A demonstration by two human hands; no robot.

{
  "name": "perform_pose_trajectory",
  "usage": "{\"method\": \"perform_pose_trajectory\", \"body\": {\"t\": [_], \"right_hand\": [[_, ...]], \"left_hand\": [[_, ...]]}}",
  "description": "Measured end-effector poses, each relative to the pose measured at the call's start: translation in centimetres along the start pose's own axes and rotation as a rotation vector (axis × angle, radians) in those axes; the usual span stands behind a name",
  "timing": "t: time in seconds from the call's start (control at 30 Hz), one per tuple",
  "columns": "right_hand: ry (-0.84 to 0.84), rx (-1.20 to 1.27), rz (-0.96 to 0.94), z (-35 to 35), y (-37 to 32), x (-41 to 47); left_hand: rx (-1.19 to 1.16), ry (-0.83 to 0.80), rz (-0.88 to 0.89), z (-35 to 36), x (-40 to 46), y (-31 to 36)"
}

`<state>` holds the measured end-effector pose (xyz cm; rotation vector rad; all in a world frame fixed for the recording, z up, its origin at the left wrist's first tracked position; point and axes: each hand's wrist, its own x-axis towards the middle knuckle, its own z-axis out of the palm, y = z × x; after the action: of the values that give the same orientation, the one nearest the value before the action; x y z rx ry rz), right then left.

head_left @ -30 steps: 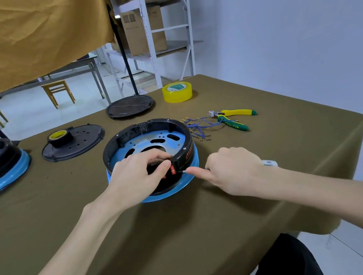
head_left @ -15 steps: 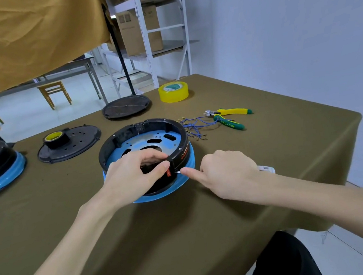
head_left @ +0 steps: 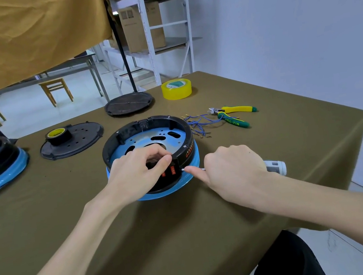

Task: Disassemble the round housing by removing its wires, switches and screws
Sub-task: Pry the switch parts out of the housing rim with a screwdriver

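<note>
Just left of the right hand (head_left: 230, 167), the switches (head_left: 169, 172) sit in the housing's (head_left: 148, 139) near wall; its screwdriver (head_left: 274, 167) (gripped, shaft lying left-right) points there, while the left hand (head_left: 136, 173) pinches that wall.

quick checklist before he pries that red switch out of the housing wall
1. Left hand steadies the round housing, fingers curled over its near wall: ok.
2. Screwdriver gripped in right hand: ok.
3. Tip set at the edge of the red switches: ok.
4. Left thumb clear of the tip's path: not ok, it lies right beside the switches.
5. Switch wires already off: cannot tell, hand hides the inside; loose blue wires lie by the pliers.
</note>
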<state>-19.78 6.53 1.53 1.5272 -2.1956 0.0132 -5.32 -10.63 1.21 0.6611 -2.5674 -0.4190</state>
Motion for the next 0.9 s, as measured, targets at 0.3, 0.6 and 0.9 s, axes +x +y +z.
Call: {"method": "perform_pose_trajectory", "body": {"t": [0.3, 0.6, 0.9], "right_hand": [[-0.053, -0.086, -0.255, 2.2, 3.0, 3.6], [-0.022, 0.142, -0.011, 1.7, 0.8, 0.7], [0.02, -0.117, -0.268, 1.7, 3.1, 4.1]], "left_hand": [[0.019, 0.053, 0.025, 0.3, -0.2, 0.2], [0.011, 0.06, 0.011, 0.3, -0.2, 0.0], [0.071, 0.061, -0.004, 0.5, 0.0, 0.1]]}}
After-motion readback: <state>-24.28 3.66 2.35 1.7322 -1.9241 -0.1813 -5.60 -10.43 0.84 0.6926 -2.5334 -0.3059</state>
